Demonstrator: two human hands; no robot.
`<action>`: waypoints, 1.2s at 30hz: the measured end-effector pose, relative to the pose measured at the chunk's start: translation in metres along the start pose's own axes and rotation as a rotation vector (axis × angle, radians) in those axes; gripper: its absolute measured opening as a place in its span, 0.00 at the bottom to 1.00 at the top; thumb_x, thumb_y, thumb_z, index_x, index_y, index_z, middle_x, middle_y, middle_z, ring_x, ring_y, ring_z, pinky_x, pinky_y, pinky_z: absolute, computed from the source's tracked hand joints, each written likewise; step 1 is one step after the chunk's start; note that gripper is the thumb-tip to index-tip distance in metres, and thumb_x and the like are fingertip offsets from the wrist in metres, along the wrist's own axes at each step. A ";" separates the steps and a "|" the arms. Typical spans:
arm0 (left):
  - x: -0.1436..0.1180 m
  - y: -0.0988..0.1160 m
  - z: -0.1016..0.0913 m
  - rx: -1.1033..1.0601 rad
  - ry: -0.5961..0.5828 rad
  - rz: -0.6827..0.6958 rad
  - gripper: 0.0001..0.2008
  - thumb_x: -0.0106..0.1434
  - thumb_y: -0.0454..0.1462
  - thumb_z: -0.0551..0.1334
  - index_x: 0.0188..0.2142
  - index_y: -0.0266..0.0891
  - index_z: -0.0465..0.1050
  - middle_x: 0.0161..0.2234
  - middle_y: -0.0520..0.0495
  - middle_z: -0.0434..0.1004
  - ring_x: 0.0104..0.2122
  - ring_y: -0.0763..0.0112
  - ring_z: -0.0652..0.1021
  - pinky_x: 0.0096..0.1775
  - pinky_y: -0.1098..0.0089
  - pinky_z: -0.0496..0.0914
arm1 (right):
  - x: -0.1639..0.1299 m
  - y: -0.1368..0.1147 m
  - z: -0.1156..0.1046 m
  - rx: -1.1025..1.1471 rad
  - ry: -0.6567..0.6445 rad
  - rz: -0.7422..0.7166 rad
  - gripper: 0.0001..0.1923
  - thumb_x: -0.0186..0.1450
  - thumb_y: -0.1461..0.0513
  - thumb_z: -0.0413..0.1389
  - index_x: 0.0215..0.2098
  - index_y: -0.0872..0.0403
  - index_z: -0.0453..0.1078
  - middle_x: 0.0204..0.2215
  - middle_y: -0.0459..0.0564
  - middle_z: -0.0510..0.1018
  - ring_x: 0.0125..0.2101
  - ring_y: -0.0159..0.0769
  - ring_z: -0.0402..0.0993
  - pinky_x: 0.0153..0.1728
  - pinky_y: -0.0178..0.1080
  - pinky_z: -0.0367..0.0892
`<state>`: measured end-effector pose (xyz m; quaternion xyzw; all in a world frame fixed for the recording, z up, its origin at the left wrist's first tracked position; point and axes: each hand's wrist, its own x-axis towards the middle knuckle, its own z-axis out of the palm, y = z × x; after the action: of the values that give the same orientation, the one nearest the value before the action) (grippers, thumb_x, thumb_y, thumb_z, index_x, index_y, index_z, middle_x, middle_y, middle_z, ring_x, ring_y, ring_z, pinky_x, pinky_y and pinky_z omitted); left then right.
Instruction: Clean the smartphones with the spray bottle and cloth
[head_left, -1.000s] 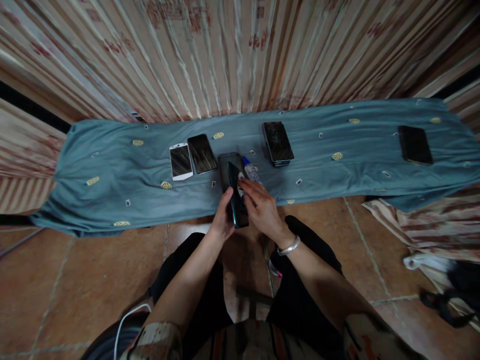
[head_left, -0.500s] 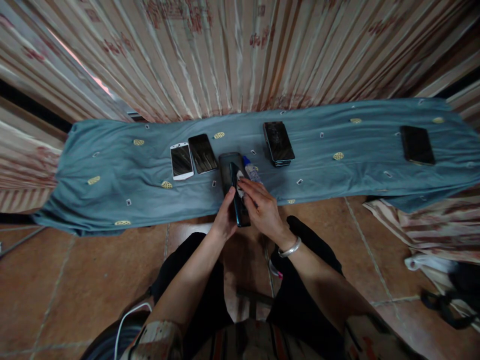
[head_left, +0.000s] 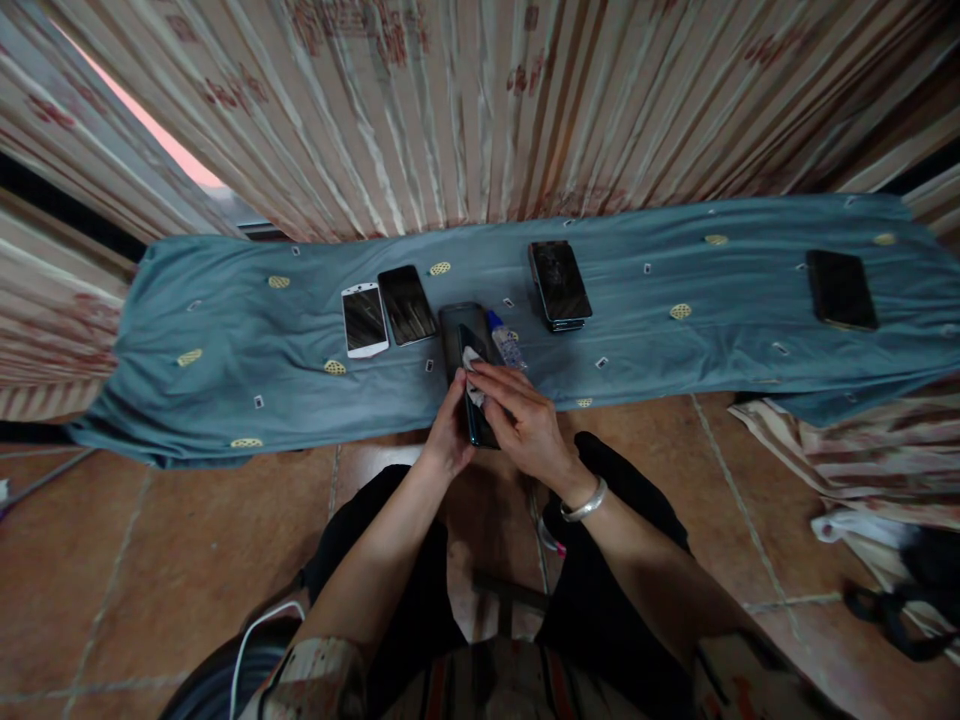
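Observation:
My left hand [head_left: 450,432] is closed round the edge of a dark smartphone [head_left: 480,428], held tilted over the near side of the cloth. With closed fingers, my right hand [head_left: 529,420] presses a crumpled white wipe [head_left: 472,372] against that phone's face. Behind the held phone, another dark phone [head_left: 457,318] lies flat and is partly covered. A clear bottle with a blue cap [head_left: 507,342] lies just beyond my right fingers.
A white phone [head_left: 365,320] and a black phone [head_left: 406,305] lie to the left. Stacked phones [head_left: 561,285] sit right of centre, and a black device [head_left: 841,290] is far right. Blue-green cloth [head_left: 720,340] covers the surface; curtains [head_left: 450,120] hang behind.
My right hand has slid the wipe slightly left across the phone, and its fingers now lie flatter over it. The left hand still grips the phone.

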<state>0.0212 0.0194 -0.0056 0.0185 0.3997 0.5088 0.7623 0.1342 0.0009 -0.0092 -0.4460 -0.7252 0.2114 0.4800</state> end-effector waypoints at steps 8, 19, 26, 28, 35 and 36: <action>0.007 0.002 -0.009 -0.001 -0.097 -0.013 0.14 0.65 0.44 0.62 0.41 0.37 0.80 0.43 0.44 0.83 0.54 0.62 0.78 0.57 0.67 0.70 | -0.003 0.000 0.003 0.032 0.004 -0.028 0.20 0.69 0.68 0.49 0.53 0.49 0.75 0.54 0.52 0.79 0.56 0.37 0.75 0.59 0.47 0.70; 0.001 0.012 -0.003 0.039 -0.098 0.007 0.20 0.69 0.47 0.55 0.38 0.34 0.79 0.42 0.39 0.84 0.53 0.58 0.79 0.56 0.64 0.72 | -0.006 0.011 0.006 -0.032 0.018 -0.007 0.18 0.68 0.69 0.49 0.52 0.51 0.75 0.52 0.54 0.80 0.55 0.38 0.76 0.58 0.47 0.71; 0.001 0.017 -0.003 0.038 -0.034 0.063 0.19 0.70 0.44 0.54 0.36 0.34 0.79 0.34 0.43 0.84 0.48 0.62 0.82 0.53 0.68 0.74 | -0.008 0.013 0.007 -0.047 -0.009 0.052 0.19 0.67 0.69 0.50 0.52 0.50 0.75 0.51 0.53 0.81 0.55 0.39 0.76 0.58 0.46 0.72; 0.000 0.018 -0.001 0.035 -0.020 0.073 0.20 0.71 0.43 0.52 0.36 0.34 0.79 0.32 0.43 0.84 0.46 0.64 0.82 0.52 0.68 0.74 | -0.008 0.012 0.006 -0.051 -0.016 0.056 0.19 0.67 0.70 0.50 0.52 0.51 0.75 0.52 0.53 0.81 0.55 0.38 0.76 0.57 0.46 0.72; 0.000 0.020 -0.002 0.080 -0.083 0.054 0.22 0.68 0.49 0.54 0.37 0.34 0.79 0.36 0.40 0.84 0.48 0.59 0.81 0.52 0.64 0.75 | -0.008 0.009 0.005 -0.069 -0.022 0.026 0.18 0.66 0.70 0.50 0.49 0.53 0.76 0.50 0.55 0.81 0.52 0.39 0.78 0.58 0.46 0.72; 0.000 0.020 -0.003 0.077 -0.093 0.049 0.22 0.68 0.50 0.54 0.38 0.35 0.79 0.37 0.40 0.84 0.49 0.59 0.81 0.52 0.63 0.74 | -0.008 0.009 0.005 -0.066 -0.019 0.021 0.18 0.65 0.70 0.50 0.48 0.52 0.76 0.50 0.54 0.82 0.52 0.38 0.78 0.58 0.46 0.72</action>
<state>0.0040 0.0285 0.0011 0.0813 0.3827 0.5100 0.7661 0.1347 -0.0007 -0.0219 -0.4671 -0.7316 0.1968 0.4559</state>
